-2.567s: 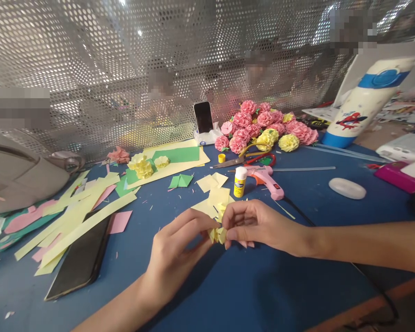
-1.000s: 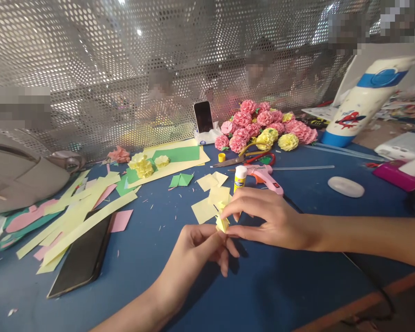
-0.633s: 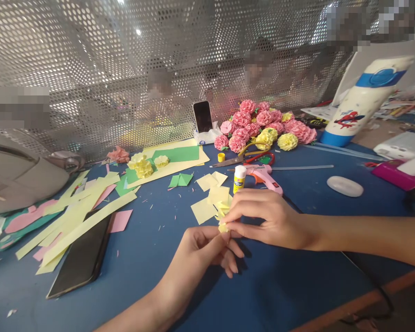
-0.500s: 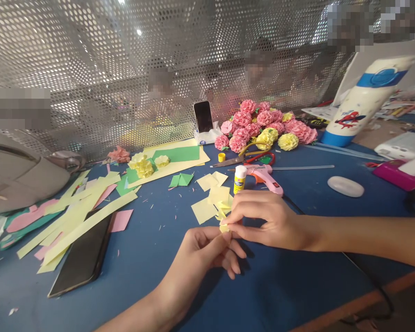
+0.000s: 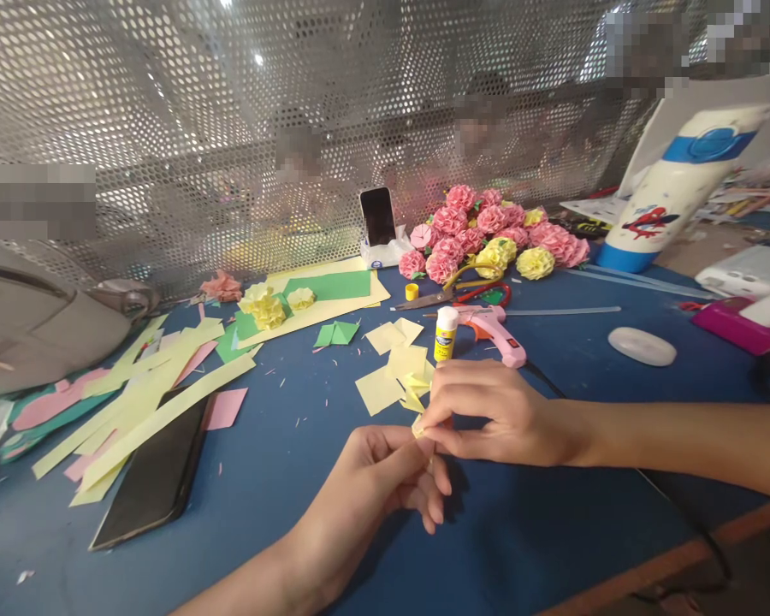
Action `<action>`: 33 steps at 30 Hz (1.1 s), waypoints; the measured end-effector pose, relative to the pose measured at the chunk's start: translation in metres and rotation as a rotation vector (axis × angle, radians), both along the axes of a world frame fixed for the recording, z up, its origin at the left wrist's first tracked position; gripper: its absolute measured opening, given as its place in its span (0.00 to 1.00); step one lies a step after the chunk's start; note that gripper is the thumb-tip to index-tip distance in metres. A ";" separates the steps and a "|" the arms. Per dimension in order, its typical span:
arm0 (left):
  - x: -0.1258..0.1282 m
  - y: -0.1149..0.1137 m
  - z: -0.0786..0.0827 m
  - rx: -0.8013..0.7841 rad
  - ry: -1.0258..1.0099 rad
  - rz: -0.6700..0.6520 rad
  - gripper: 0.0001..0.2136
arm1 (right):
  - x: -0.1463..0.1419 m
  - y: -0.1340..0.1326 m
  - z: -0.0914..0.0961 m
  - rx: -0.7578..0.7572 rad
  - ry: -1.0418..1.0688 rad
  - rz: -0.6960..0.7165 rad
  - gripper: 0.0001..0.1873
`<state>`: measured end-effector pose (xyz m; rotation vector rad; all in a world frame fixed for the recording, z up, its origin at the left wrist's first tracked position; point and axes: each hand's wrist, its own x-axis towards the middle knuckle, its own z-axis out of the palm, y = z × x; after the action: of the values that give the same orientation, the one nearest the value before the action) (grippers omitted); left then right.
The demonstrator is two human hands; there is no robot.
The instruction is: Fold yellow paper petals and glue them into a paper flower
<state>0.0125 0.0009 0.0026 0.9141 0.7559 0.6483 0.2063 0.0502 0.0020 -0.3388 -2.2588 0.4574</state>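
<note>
Both hands meet above the blue table point(image 5: 539, 547) and pinch one small folded yellow paper piece point(image 5: 417, 428). My left hand point(image 5: 385, 483) comes up from below, thumb and forefinger closed on the piece, the other fingers curled under. My right hand point(image 5: 497, 411) reaches in from the right with its fingertips pressed on the same piece, which is mostly hidden by the fingers. Loose yellow paper squares point(image 5: 385, 387) lie just behind the hands, with a glue stick point(image 5: 445, 334) and a pink glue gun point(image 5: 491, 332) beyond.
A black phone point(image 5: 151, 479) lies among yellow and pink paper strips point(image 5: 138, 402) at the left. Pink and yellow paper flowers point(image 5: 488, 235), scissors point(image 5: 453, 295), a propped phone point(image 5: 377, 216) and a white bottle point(image 5: 671, 192) stand at the back. A perforated metal screen point(image 5: 231, 128) backs the table.
The two hands stayed together on the yellow piece. The right hand shifted away from me and then settled lower, and less of the paper shows between the fingers now.
</note>
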 end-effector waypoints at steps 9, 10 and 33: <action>0.000 0.000 0.001 -0.001 0.027 -0.012 0.18 | -0.003 -0.003 0.003 -0.213 -0.007 -0.018 0.04; 0.000 0.000 0.001 -0.006 0.011 -0.009 0.18 | -0.003 -0.004 0.003 -0.217 -0.004 -0.020 0.04; -0.010 0.006 0.008 0.151 0.004 -0.007 0.10 | 0.010 0.022 -0.001 0.446 -0.152 0.011 0.10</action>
<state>0.0024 0.0068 0.0107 1.0559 0.7138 0.7045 0.2164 0.0720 0.0015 -0.1338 -2.4313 -0.0758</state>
